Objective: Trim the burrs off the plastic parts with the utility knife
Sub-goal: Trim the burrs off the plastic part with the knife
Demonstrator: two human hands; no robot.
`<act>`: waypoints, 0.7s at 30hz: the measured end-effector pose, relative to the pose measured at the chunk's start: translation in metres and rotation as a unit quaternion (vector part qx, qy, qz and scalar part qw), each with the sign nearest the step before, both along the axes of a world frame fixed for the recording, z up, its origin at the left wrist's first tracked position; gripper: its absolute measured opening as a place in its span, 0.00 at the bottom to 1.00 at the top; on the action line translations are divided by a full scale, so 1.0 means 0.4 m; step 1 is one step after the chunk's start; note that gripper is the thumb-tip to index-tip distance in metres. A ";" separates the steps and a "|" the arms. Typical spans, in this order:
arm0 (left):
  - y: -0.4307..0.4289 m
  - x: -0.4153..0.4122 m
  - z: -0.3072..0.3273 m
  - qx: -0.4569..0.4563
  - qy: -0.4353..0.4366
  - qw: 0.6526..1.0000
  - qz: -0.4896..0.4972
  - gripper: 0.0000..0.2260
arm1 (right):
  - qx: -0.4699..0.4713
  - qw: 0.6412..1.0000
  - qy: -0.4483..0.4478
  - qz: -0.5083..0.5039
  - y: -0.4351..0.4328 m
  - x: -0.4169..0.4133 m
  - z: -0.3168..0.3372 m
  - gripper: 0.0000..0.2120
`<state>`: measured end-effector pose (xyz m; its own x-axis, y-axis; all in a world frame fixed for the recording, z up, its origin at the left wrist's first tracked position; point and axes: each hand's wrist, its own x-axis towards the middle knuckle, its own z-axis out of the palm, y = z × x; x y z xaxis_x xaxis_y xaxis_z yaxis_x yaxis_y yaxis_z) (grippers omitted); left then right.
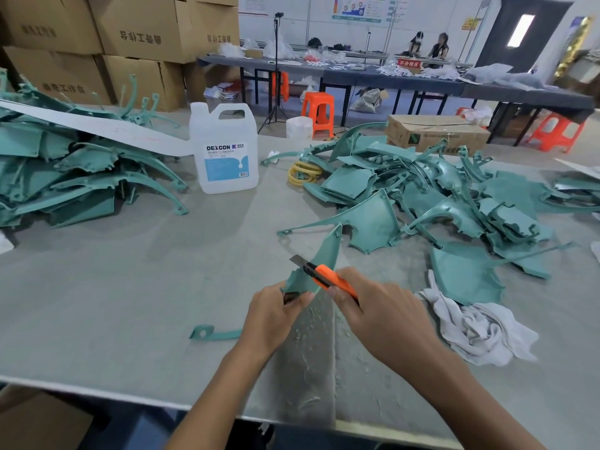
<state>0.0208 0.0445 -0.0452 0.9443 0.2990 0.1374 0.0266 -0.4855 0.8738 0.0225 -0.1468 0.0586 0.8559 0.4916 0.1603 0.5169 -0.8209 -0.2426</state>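
My left hand (276,311) grips the near end of a teal plastic part (319,258), a curved piece that points away from me over the grey table (130,287). My right hand (376,306) holds an orange utility knife (328,275) with its blade extended to the upper left, lying against the part's left edge. Teal shavings are scattered on the table below my hands. A loose teal strip (211,332) rests to the left of my left wrist.
A heap of teal parts (438,203) fills the right side, another pile (74,177) the left. A white DEXCON jug (224,151) stands at centre back beside yellow rings (303,173). A grey rag (474,326) lies right of my right hand. Cardboard boxes (130,37), orange stools and people stand beyond.
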 end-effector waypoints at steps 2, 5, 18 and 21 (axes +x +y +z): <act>0.000 0.000 0.000 0.012 0.008 1.000 0.007 0.21 | -0.013 1.000 -0.010 0.004 -0.002 0.017 0.003 0.14; -0.002 -0.001 0.005 0.024 0.016 1.000 0.010 0.18 | -0.024 0.999 -0.028 0.003 -0.018 0.063 0.014 0.15; -0.027 -0.023 0.030 0.130 0.009 0.990 -0.050 0.05 | 0.295 0.950 0.056 -0.090 -0.083 0.120 0.004 0.11; -0.055 -0.035 0.036 0.269 0.003 0.962 -0.055 0.13 | 0.325 0.936 0.117 -0.067 -0.056 0.098 -0.040 0.14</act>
<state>0.0070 0.0224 -0.0309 0.9676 0.0847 0.2380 -0.0459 -0.8675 0.4954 0.0617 -0.1692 0.0428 0.9519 0.2409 0.1895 0.2907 -0.5135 -0.8073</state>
